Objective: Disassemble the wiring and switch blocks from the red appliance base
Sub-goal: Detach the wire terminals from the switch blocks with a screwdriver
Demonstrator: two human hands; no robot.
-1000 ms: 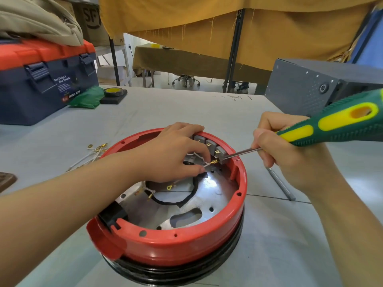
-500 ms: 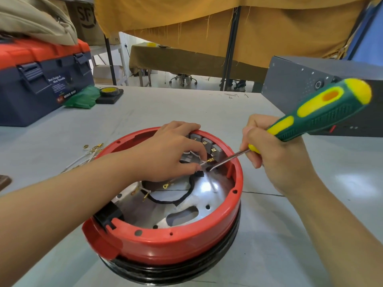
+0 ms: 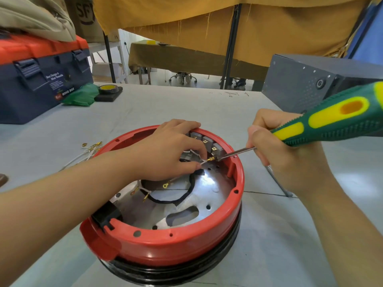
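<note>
While the left hand (image 3: 165, 150) pinches a white wire (image 3: 203, 161) and the right hand (image 3: 275, 150) grips a green-yellow screwdriver (image 3: 323, 121) inside the round red appliance base (image 3: 178, 247), the navy toolbox (image 3: 41, 79) at upper left reads "WING BOX".

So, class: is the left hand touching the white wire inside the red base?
Touching. The head view shows the left hand pinching the white wire between thumb and fingertip, inside the red base.

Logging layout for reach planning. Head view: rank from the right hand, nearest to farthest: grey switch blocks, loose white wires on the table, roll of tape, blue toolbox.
From the right hand:
1. Grey switch blocks, just left, inside the red rim.
2. Loose white wires, left of the base.
3. Roll of tape, far left, back.
4. Blue toolbox, far left edge.
</note>
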